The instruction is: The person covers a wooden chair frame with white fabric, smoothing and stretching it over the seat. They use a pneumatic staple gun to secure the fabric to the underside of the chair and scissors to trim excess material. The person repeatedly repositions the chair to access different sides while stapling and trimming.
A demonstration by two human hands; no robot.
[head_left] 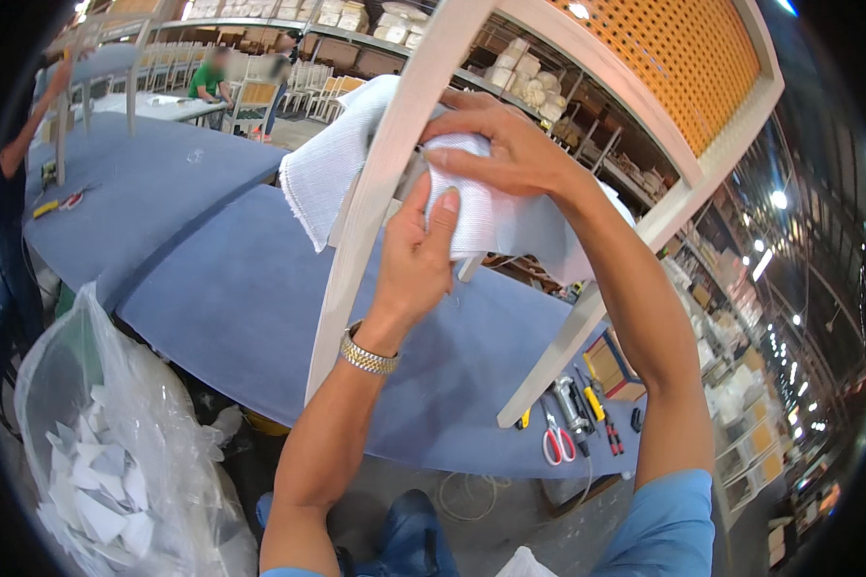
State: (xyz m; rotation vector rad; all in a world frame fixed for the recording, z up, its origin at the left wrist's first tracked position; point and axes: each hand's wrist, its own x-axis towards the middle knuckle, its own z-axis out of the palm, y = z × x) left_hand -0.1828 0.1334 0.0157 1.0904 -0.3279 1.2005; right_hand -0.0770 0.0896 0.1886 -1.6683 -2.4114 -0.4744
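Note:
A pale wooden chair [348, 260] with a woven cane back [659, 72] stands on a blue-covered worktable [231, 279]. White woven fabric [322, 173] with a frayed edge drapes over its seat and hangs down beside the left back post. At the inner side of that post, my left hand [416, 255] pinches the fabric between thumb and fingers. My right hand [505, 144] grips the same cloth from above, its fingertips partly hidden behind the post. The two hands nearly meet at the seat corner. What lies under the fabric there is hidden.
Red-handled scissors [557, 444], a metal tool [570, 409] and a yellow-handled tool [595, 404] lie at the table's right. A clear plastic bag [115, 452] of white scraps stands lower left. Another table [115, 192] adjoins, with a co-worker's arm [31, 130] beside it.

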